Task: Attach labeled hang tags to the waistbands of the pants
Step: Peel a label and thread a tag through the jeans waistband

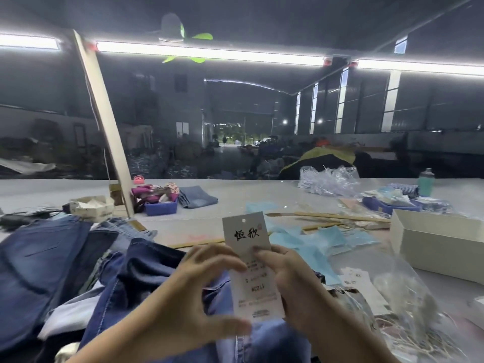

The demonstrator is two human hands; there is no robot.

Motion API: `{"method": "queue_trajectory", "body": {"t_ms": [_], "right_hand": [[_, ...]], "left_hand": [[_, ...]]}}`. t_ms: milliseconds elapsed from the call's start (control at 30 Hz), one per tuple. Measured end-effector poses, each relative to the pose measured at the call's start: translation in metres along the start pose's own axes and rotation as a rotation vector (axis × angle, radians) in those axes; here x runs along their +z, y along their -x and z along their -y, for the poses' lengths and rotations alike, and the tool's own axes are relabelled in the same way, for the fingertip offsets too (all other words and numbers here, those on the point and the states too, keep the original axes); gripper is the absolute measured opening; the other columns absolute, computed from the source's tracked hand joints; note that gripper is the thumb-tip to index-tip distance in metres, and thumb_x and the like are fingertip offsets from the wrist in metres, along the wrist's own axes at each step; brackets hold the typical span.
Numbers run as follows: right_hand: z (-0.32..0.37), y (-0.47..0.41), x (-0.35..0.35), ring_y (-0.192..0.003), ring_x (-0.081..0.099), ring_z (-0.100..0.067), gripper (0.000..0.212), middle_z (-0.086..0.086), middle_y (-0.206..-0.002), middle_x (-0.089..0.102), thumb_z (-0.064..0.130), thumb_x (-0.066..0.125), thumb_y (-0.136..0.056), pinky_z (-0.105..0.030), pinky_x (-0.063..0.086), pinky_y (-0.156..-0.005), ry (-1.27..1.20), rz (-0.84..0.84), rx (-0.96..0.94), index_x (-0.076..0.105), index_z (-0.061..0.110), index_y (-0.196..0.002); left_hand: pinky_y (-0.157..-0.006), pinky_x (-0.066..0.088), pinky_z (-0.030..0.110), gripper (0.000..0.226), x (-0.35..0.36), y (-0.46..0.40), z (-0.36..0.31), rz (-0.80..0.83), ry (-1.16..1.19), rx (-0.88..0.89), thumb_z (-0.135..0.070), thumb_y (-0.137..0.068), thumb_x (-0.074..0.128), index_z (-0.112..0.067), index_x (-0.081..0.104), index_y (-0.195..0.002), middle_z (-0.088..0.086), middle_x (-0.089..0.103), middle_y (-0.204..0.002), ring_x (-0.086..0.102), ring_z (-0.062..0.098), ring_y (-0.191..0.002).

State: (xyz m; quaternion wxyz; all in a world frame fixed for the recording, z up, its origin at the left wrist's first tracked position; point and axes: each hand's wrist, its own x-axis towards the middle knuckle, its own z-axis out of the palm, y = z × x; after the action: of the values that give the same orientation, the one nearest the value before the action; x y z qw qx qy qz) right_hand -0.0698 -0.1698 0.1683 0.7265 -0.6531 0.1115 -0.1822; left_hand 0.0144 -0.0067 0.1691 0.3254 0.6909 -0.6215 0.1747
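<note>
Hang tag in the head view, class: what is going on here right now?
A person holds a white hang tag upright in both hands: the left hand pinches its left edge, the right hand grips its right edge. It hangs over a heap of blue jeans on the table and is not yet fixed to any waistband. More tags lie to the right, near a white box.

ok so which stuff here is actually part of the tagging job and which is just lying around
Part of the job:
- hang tag, held upright by left hand and right hand
- jeans pile
- spare tags

Lying about:
- blue bin
- teal bottle
- white box
- folded jeans
</note>
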Motion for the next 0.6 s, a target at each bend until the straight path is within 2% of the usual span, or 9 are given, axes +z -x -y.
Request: {"method": "queue_trajectory", "body": {"t_ms": [33, 100, 167, 200, 267, 367, 433, 500, 600], "right_hand": [[-0.001, 0.003, 0.000, -0.072, 0.070, -0.023, 0.022, -0.009, -0.085, 0.075, 0.014, 0.049, -0.099, -0.037, 0.055, -0.066, 0.021, -0.005, 0.002, 0.071, 0.013, -0.102], [-0.005, 0.007, 0.002, -0.072, 0.070, -0.021, 0.021, -0.008, -0.083, 0.076, 0.014, 0.052, -0.098, -0.036, 0.055, -0.065, 0.027, 0.011, 0.000, 0.073, 0.016, -0.094], [-0.009, 0.012, 0.005, -0.070, 0.070, -0.019, 0.021, -0.007, -0.083, 0.075, 0.014, 0.055, -0.098, -0.031, 0.054, -0.060, 0.066, 0.067, -0.018, 0.074, 0.015, -0.090], [-0.012, 0.014, 0.005, -0.070, 0.070, -0.018, 0.019, -0.007, -0.083, 0.075, 0.016, 0.058, -0.097, -0.028, 0.053, -0.058, 0.076, 0.097, -0.037, 0.075, 0.014, -0.089], [-0.013, 0.017, 0.006, -0.070, 0.069, -0.017, 0.017, -0.008, -0.084, 0.075, 0.025, 0.064, -0.088, -0.026, 0.052, -0.057, 0.064, 0.141, -0.063, 0.077, 0.015, -0.086], [-0.009, 0.021, 0.004, -0.062, 0.068, -0.019, 0.022, -0.010, -0.080, 0.074, 0.035, 0.070, -0.083, -0.026, 0.051, -0.051, -0.001, 0.134, -0.071, 0.077, 0.014, -0.083], [-0.002, 0.022, -0.002, -0.038, 0.048, -0.013, 0.030, -0.005, -0.058, 0.063, 0.040, 0.063, -0.082, -0.020, 0.037, -0.038, -0.028, 0.054, -0.085, 0.075, 0.012, -0.079], [0.007, 0.024, -0.010, -0.031, 0.027, -0.008, 0.029, -0.002, -0.045, 0.044, 0.035, 0.060, -0.081, -0.015, 0.024, -0.034, -0.036, -0.062, -0.155, 0.073, 0.010, -0.076], [0.016, 0.030, -0.015, -0.031, 0.026, -0.006, 0.027, -0.003, -0.043, 0.043, 0.020, 0.058, -0.092, -0.013, 0.022, -0.034, 0.019, -0.136, -0.258, 0.072, 0.006, -0.074]], "left_hand": [[-0.096, 0.046, 0.025, 0.059, -0.002, 0.004, 0.004, 0.014, 0.239, -0.222, -0.060, -0.059, 0.081, -0.038, 0.062, -0.111, -0.029, 0.058, -0.117, 0.049, -0.007, -0.113], [-0.079, 0.047, 0.018, 0.051, 0.001, -0.004, 0.010, -0.128, 0.525, -0.517, -0.069, -0.074, 0.068, -0.036, 0.056, -0.111, -0.019, 0.063, -0.112, 0.059, -0.002, -0.101], [-0.074, 0.053, 0.024, 0.052, 0.008, -0.014, 0.025, -0.208, 0.745, -0.764, -0.050, -0.071, 0.072, -0.022, 0.057, -0.113, -0.002, 0.069, -0.109, 0.066, 0.011, -0.097], [-0.073, 0.057, 0.031, 0.053, 0.011, -0.017, 0.025, -0.207, 0.870, -0.807, -0.040, -0.069, 0.073, -0.012, 0.060, -0.112, 0.006, 0.072, -0.106, 0.070, 0.020, -0.095], [-0.070, 0.061, 0.038, 0.045, 0.014, -0.019, 0.020, -0.193, 1.108, -0.804, -0.028, -0.065, 0.074, -0.004, 0.071, -0.103, 0.016, 0.074, -0.101, 0.073, 0.030, -0.090], [-0.070, 0.060, 0.041, 0.020, 0.017, -0.018, 0.015, -0.238, 1.146, -0.776, -0.016, -0.070, 0.072, -0.015, 0.078, -0.089, 0.017, 0.075, -0.099, 0.073, 0.031, -0.086], [-0.069, 0.059, 0.040, 0.020, 0.017, -0.020, 0.012, -0.263, 1.094, -0.754, -0.008, -0.072, 0.073, -0.023, 0.078, -0.084, 0.013, 0.076, -0.094, 0.073, 0.025, -0.080], [-0.062, 0.057, 0.033, 0.023, 0.014, -0.021, 0.005, -0.289, 0.985, -0.720, -0.013, -0.068, 0.062, -0.028, 0.076, -0.078, 0.006, 0.076, -0.085, 0.071, 0.017, -0.069], [-0.051, 0.051, 0.026, 0.025, 0.011, -0.017, -0.005, -0.346, 0.726, -0.647, -0.021, -0.066, 0.052, -0.031, 0.070, -0.078, -0.002, 0.072, -0.071, 0.063, 0.008, -0.057]]}}
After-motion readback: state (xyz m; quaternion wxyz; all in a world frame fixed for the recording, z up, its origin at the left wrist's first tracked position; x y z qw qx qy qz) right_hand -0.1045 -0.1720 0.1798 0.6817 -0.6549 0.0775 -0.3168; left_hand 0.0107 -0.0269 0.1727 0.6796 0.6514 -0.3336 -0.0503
